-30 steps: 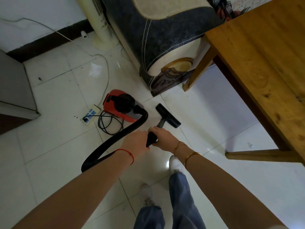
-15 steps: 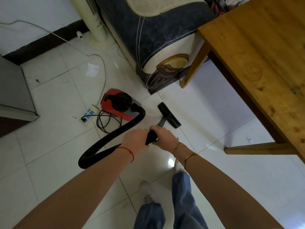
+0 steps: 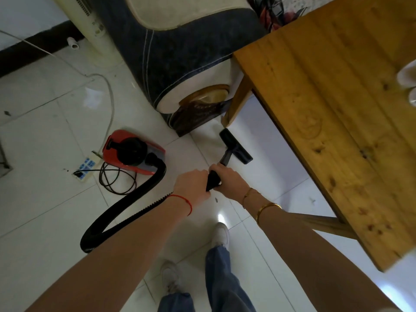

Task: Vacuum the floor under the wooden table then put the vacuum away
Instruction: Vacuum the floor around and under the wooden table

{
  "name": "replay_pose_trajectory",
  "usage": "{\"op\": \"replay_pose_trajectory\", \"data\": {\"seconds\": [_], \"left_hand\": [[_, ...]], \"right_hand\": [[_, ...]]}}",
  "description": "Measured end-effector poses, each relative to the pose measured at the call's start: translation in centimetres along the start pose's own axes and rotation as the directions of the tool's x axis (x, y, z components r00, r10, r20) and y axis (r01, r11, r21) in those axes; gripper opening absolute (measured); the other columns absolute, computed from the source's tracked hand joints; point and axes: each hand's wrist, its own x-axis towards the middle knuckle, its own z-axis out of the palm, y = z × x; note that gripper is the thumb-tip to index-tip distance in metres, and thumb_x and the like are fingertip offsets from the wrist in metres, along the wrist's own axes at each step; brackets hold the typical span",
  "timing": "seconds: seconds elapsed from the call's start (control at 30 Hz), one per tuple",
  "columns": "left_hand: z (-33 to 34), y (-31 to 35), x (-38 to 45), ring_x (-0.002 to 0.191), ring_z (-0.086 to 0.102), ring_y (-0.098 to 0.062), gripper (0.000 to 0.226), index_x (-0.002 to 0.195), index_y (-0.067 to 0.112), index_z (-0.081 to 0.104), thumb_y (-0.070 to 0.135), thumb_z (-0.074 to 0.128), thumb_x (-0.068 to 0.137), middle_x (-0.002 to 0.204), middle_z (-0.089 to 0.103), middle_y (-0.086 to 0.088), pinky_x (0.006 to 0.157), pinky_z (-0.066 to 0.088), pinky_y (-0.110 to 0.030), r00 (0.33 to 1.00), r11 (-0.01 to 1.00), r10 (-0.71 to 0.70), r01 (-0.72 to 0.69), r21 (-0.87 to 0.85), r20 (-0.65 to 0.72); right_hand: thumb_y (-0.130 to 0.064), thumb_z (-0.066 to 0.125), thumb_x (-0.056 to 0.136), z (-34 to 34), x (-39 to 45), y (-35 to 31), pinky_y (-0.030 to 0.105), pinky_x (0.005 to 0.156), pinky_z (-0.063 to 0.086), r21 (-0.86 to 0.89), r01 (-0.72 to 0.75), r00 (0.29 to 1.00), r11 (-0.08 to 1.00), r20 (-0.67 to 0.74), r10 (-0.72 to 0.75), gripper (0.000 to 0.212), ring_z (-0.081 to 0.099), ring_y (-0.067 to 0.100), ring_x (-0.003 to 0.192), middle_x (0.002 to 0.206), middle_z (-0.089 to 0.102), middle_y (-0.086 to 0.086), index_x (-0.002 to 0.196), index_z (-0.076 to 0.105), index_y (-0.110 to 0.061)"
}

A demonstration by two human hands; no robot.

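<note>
A red and black canister vacuum (image 3: 132,152) sits on the white tiled floor at centre left. Its black ribbed hose (image 3: 126,212) loops from the body down and back up to a black wand (image 3: 213,179). My left hand (image 3: 191,190) and my right hand (image 3: 227,179) both grip the wand's upper end. The black floor nozzle (image 3: 236,146) rests flat on the tiles beside the near-left leg (image 3: 236,104) of the wooden table (image 3: 337,113), which fills the right side of the view.
A dark blue and cream sofa arm (image 3: 180,52) stands behind the vacuum. A white power strip (image 3: 86,166) with a coiled black cord (image 3: 117,179) lies left of the vacuum. A white fan base (image 3: 94,30) and a white cable are at back left. My feet stand below my hands.
The nozzle has slid forward and right, up to the table's leg. Both hands moved with the wand, and the view has shifted closer to the table.
</note>
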Motion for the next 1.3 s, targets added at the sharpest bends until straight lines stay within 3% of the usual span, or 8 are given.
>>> {"op": "replay_pose_trajectory", "data": {"seconds": [0.13,0.3,0.47,0.63,0.83,1.0,1.2,1.3], "left_hand": [[-0.8,2.7,2.3,0.065,0.050,-0.012,0.018,0.102,0.014,0.052,0.026,0.057,0.089,0.080,0.051,0.003,0.056,0.037,-0.021,1.000,1.000,0.024,-0.024,-0.008,-0.005],[-1.1,4.5,3.3,0.070,0.058,-0.015,0.023,0.106,0.013,0.054,0.026,0.059,0.088,0.083,0.057,0.000,0.063,0.047,-0.023,0.999,0.999,0.048,-0.048,0.001,0.003],[-0.1,4.4,1.6,0.066,0.050,-0.012,0.023,0.106,0.013,0.054,0.027,0.059,0.088,0.080,0.050,0.002,0.060,0.040,-0.022,0.998,0.998,0.062,-0.062,0.019,0.008],[1.1,2.9,-1.8,0.068,0.051,-0.015,0.022,0.105,0.012,0.054,0.027,0.058,0.088,0.086,0.058,-0.002,0.061,0.040,-0.024,0.994,0.992,0.096,-0.100,0.079,0.052],[3.6,0.2,-7.1,0.079,0.062,-0.022,0.019,0.101,0.013,0.055,0.023,0.056,0.085,0.092,0.063,-0.004,0.061,0.041,-0.027,0.987,0.980,0.147,-0.154,0.129,0.066],[5.9,-1.8,-11.3,0.083,0.062,-0.023,0.021,0.103,0.013,0.054,0.024,0.056,0.086,0.095,0.062,-0.004,0.063,0.040,-0.028,0.979,0.964,0.181,-0.196,0.182,0.093],[7.5,-3.3,-14.9,0.083,0.062,-0.023,0.023,0.104,0.014,0.054,0.025,0.058,0.084,0.095,0.062,-0.004,0.063,0.040,-0.027,0.970,0.943,0.216,-0.236,0.236,0.108],[8.0,-3.6,-15.8,0.082,0.062,-0.022,0.023,0.104,0.014,0.055,0.025,0.057,0.084,0.094,0.063,-0.003,0.062,0.041,-0.028,0.967,0.932,0.228,-0.251,0.262,0.116]], "right_hand": [[-0.009,0.071,0.078,-2.3,0.1,2.7,0.035,0.081,0.050,-0.002,-0.006,1.000,1.000,-0.012,0.006,0.039,0.059,0.028,0.091,0.110,0.055,0.010,0.111,0.051,-0.011],[-0.006,0.071,0.078,-3.3,-0.4,4.4,0.032,0.076,0.049,0.009,-0.025,0.999,1.000,-0.029,0.025,0.038,0.058,0.027,0.091,0.110,0.055,0.011,0.111,0.051,-0.008],[-0.009,0.071,0.079,-2.2,-2.1,3.7,0.036,0.081,0.051,0.015,-0.033,0.999,0.999,-0.010,0.034,0.037,0.059,0.026,0.091,0.109,0.055,0.008,0.110,0.050,-0.013],[-0.011,0.070,0.079,0.8,-4.6,1.3,0.040,0.082,0.051,0.030,-0.057,0.998,0.998,-0.008,0.057,0.037,0.058,0.029,0.092,0.109,0.055,0.010,0.111,0.050,-0.013],[-0.011,0.068,0.080,6.2,-8.2,-2.7,0.036,0.081,0.048,0.069,-0.084,0.995,0.994,-0.054,0.088,0.035,0.057,0.028,0.091,0.107,0.056,0.010,0.110,0.050,-0.012],[-0.010,0.066,0.079,10.6,-11.1,-5.5,0.032,0.074,0.044,0.117,-0.115,0.988,0.986,-0.090,0.126,0.034,0.057,0.029,0.091,0.107,0.056,0.011,0.109,0.051,-0.010],[-0.010,0.066,0.080,14.1,-13.9,-8.1,0.039,0.078,0.049,0.175,-0.135,0.980,0.975,-0.124,0.158,0.034,0.057,0.030,0.093,0.108,0.055,0.011,0.110,0.051,-0.010],[-0.011,0.066,0.080,15.1,-14.7,-8.7,0.035,0.077,0.047,0.188,-0.147,0.975,0.971,-0.139,0.174,0.034,0.058,0.030,0.093,0.108,0.055,0.011,0.110,0.050,-0.011]]}}
